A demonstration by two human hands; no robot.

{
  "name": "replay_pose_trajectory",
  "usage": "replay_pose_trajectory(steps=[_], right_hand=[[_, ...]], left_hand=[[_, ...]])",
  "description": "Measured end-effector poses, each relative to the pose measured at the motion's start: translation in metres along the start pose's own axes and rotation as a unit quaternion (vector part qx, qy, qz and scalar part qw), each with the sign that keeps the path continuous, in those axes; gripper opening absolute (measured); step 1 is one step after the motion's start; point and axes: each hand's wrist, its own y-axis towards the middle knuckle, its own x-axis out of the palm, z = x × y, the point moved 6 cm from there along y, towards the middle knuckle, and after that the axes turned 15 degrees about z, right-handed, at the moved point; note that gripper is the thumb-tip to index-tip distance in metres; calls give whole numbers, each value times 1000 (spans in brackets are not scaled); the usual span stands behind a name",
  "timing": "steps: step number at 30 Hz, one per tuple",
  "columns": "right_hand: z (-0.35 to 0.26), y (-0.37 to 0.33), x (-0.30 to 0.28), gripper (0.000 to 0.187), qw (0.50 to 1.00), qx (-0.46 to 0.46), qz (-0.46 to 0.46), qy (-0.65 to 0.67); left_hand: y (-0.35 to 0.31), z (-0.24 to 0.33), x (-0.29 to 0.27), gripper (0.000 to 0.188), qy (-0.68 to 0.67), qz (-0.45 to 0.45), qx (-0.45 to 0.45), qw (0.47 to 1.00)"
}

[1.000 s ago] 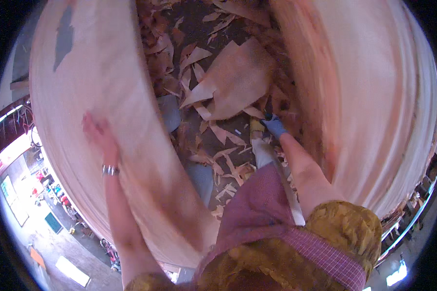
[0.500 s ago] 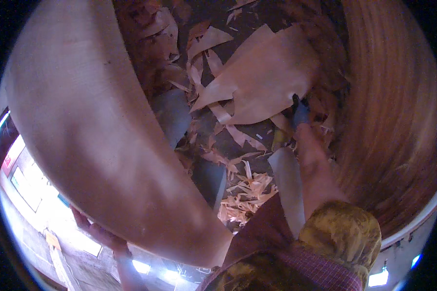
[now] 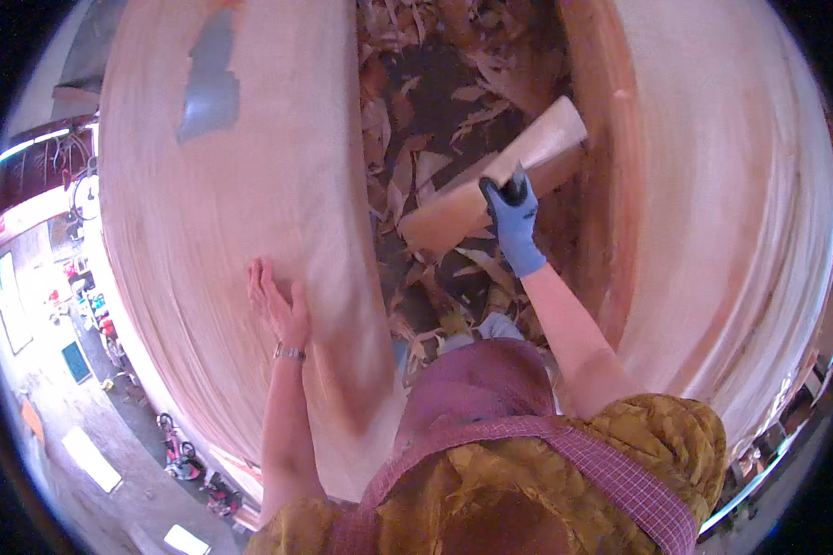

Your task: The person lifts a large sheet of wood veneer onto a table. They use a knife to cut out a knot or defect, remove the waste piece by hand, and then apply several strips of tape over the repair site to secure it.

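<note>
My right hand, in a blue glove with dark fingers, is closed round a curled sheet of wood veneer. The sheet is held above the scrap-strewn gap, one end raised to the right and the other slanting down to the left. My bare left hand lies flat, fingers stretched, on the broad pale veneer stack at my left. A watch is on that wrist. To the right rises another tall veneer stack, its face curved by the lens.
Torn veneer scraps litter the dark floor between the stacks. A grey patch shows on the left stack's far part. Beyond that stack, at lower left, are a bright floor and what look like parked two-wheelers.
I have straightened up from bending low. My right hand has lifted the veneer sheet off the floor scraps, and it is now curled. My left hand has come onto the left stack.
</note>
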Motion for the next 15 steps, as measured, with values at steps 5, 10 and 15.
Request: replay_pose_trajectory(steps=[5,10,15], right_hand=[[-217,-35,92,30,965,-238,-90,-67],[-368,-79,153,55,874,-456,-134,-102],[-472,-108,144,59,847,-514,-117,-69]], left_hand=[[73,140,-13,93,-54,-45,54,996],[191,338,-56,106,-345,127,175,914],[330,353,-109,19,-471,211,57,855]])
